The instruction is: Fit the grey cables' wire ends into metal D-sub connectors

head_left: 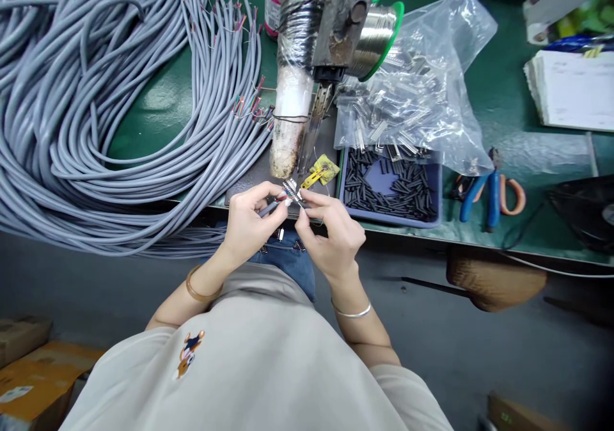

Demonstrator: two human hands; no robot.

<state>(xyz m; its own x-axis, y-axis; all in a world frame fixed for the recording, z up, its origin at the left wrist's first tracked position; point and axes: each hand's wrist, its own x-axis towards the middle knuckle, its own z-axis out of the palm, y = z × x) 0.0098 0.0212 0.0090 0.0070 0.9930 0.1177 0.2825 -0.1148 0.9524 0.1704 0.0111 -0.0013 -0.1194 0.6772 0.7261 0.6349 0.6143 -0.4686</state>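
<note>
My left hand point(252, 217) is closed around the end of a grey cable point(268, 209), whose thin coloured wires fan out at the fingertips. Those wires meet a small metal multi-pin connector point(290, 190) between my two hands. My right hand point(333, 226) has its fingertips pinched together at the connector's right end; a thin, small piece there is too fine to name. Just above the connector, the tip of a mounted soldering iron point(307, 146) points down. A yellow clip point(314, 176) lies beside the tip.
Many grey cables point(96, 130) cover the left side. A solder spool point(378, 38) and a wrapped duct point(292, 98) stand above my hands. On the right are a blue tray point(434, 191) of black tubes, a plastic bag point(426, 86) of connectors, pliers point(494, 191) and a paper pad point(575, 89).
</note>
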